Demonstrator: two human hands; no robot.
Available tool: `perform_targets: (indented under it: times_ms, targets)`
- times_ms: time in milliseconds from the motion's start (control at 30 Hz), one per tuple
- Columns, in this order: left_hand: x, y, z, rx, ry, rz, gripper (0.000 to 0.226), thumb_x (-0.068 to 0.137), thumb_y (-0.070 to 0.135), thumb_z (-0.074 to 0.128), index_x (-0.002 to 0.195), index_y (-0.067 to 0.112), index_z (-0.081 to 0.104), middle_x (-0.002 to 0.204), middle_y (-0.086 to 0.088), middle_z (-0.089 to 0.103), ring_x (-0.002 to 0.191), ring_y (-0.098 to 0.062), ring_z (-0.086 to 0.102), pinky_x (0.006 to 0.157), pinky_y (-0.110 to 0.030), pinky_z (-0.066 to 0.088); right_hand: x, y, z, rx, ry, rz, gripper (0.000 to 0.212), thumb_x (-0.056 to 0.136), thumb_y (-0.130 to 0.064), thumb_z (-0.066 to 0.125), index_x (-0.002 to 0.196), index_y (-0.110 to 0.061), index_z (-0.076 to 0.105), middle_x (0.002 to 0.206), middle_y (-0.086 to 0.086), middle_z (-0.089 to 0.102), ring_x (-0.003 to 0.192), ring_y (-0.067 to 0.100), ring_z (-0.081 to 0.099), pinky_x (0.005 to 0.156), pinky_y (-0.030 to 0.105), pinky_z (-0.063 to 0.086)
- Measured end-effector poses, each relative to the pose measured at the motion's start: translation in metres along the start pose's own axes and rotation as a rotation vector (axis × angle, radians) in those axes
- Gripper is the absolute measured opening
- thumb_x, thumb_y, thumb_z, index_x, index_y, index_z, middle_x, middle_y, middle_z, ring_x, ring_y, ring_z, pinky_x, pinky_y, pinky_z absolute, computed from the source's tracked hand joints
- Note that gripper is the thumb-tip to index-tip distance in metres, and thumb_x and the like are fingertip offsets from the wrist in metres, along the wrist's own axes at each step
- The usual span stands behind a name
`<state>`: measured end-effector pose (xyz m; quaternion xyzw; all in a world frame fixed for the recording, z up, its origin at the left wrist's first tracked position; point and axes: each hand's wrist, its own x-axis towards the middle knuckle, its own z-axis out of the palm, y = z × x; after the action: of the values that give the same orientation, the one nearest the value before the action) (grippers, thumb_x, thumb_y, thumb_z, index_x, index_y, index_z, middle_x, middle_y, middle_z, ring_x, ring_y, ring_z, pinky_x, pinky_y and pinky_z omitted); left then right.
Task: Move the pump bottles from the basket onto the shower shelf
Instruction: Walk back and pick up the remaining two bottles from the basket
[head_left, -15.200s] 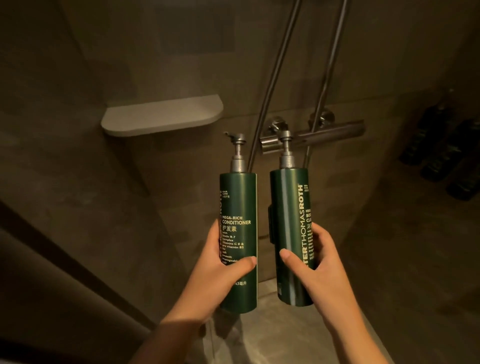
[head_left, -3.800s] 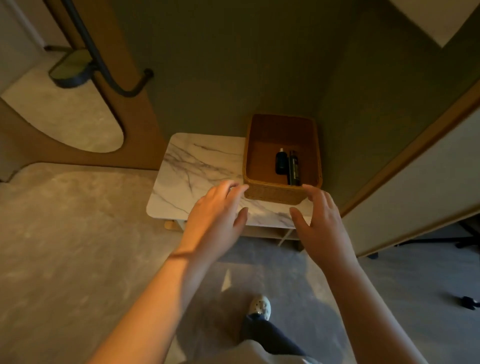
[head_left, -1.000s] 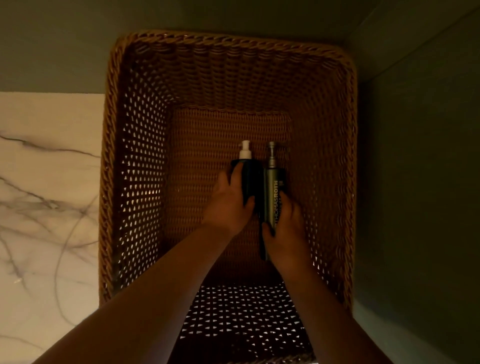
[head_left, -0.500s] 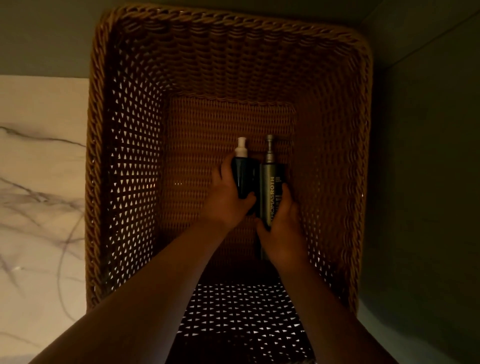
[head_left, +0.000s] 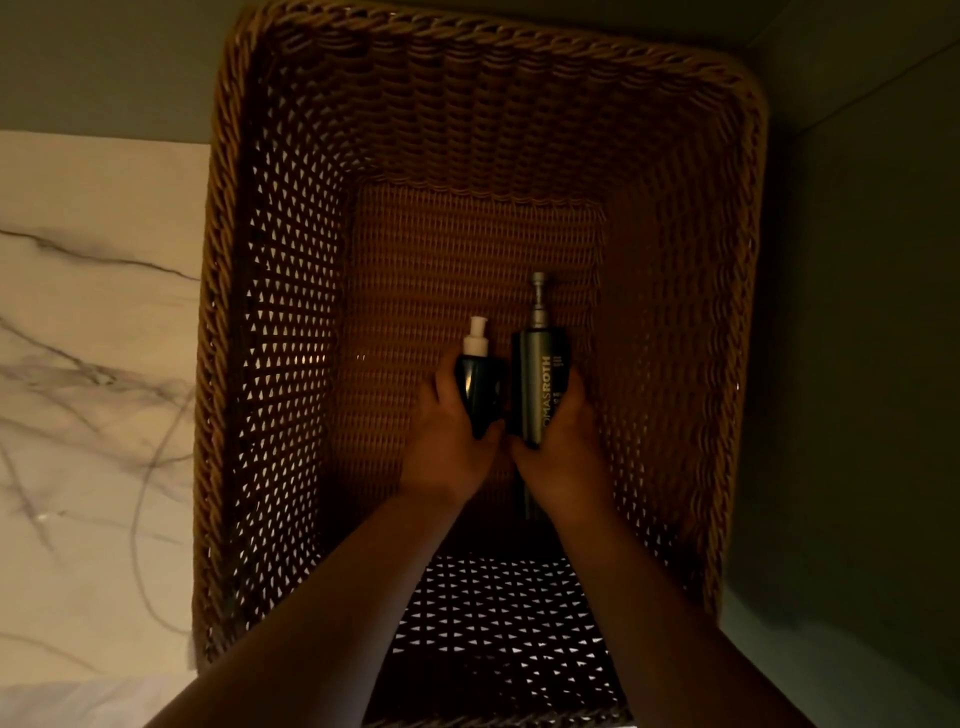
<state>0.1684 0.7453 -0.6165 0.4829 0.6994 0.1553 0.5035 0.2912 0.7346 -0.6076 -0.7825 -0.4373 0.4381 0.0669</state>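
The taller pump bottle (head_left: 535, 374) bears pale lettering running lengthwise along its side: "OMASROTH", with "ROTH" in bolder type and the start covered by the right hand (head_left: 566, 457). At 1 o'clock from it sit tiny lines, unreadable. The shorter pump bottle (head_left: 480, 389) shows no legible text.

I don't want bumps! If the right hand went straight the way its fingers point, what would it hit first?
The right hand would probably meet the far wall of the basket, its tall pump bottle touching first. The woven floor between looks bare; depth is unclear.
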Motion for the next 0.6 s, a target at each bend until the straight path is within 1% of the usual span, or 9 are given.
perform_targets:
  times_ms: [100,200,300,400,467,567,600]
  targets:
    - [0.003,0.0,-0.002,-0.009,-0.025,-0.013,0.084,0.08,0.016,0.071,0.145,0.021,0.019,0.136,-0.011,0.038,0.123,-0.024,0.04,0.097,-0.043,0.044,-0.005,-0.002,0.002,0.002,-0.023,-0.007,0.1,0.075,-0.02,0.073,0.149,-0.022,0.005,0.144,0.01,0.033,0.129,0.025,0.038,0.103,0.047,0.04]
    - [0.001,-0.001,-0.01,-0.025,-0.045,-0.014,0.081,0.08,0.018,0.071,0.143,0.02,0.021,0.135,-0.011,0.04,0.121,-0.023,0.043,0.095,-0.046,0.046,-0.011,-0.005,-0.002,0.023,-0.012,-0.014,0.097,0.076,-0.019,0.073,0.149,-0.02,0.008,0.142,0.01,0.034,0.128,0.025,0.039,0.103,0.046,0.04]
    - [-0.009,0.001,-0.022,-0.035,-0.014,-0.015,0.077,0.079,0.018,0.071,0.14,0.022,0.024,0.13,-0.009,0.043,0.116,-0.022,0.046,0.091,-0.044,0.048,-0.019,-0.014,-0.012,0.053,0.025,-0.044,0.094,0.078,-0.02,0.072,0.149,-0.02,0.01,0.142,0.009,0.034,0.128,0.023,0.039,0.104,0.043,0.04]
    - [-0.027,0.015,-0.04,-0.071,0.023,0.024,0.077,0.077,0.017,0.07,0.138,0.029,0.025,0.128,-0.003,0.044,0.113,-0.017,0.047,0.087,-0.037,0.05,-0.031,-0.032,-0.027,0.075,0.039,-0.09,0.091,0.078,-0.019,0.072,0.148,-0.02,0.014,0.14,0.008,0.037,0.126,0.021,0.041,0.102,0.043,0.042]
    - [-0.04,0.03,-0.056,-0.088,0.048,0.06,0.079,0.075,0.019,0.07,0.137,0.035,0.025,0.128,0.002,0.044,0.111,-0.013,0.047,0.088,-0.037,0.05,-0.043,-0.048,-0.039,0.085,0.044,-0.119,0.089,0.078,-0.019,0.072,0.147,-0.02,0.017,0.138,0.007,0.04,0.124,0.021,0.043,0.1,0.045,0.044]
    - [-0.059,0.056,-0.085,-0.085,0.082,0.112,0.084,0.073,0.024,0.071,0.139,0.04,0.021,0.127,0.005,0.041,0.11,-0.012,0.046,0.088,-0.039,0.049,-0.064,-0.076,-0.059,0.107,0.064,-0.178,0.088,0.077,-0.02,0.072,0.147,-0.022,0.019,0.136,0.006,0.042,0.123,0.02,0.044,0.098,0.045,0.046]
    - [-0.065,0.065,-0.095,-0.083,0.09,0.13,0.086,0.072,0.026,0.07,0.139,0.041,0.019,0.128,0.005,0.041,0.109,-0.011,0.046,0.087,-0.037,0.049,-0.073,-0.086,-0.066,0.117,0.08,-0.201,0.088,0.077,-0.021,0.073,0.147,-0.023,0.019,0.135,0.005,0.043,0.122,0.019,0.044,0.098,0.044,0.046]
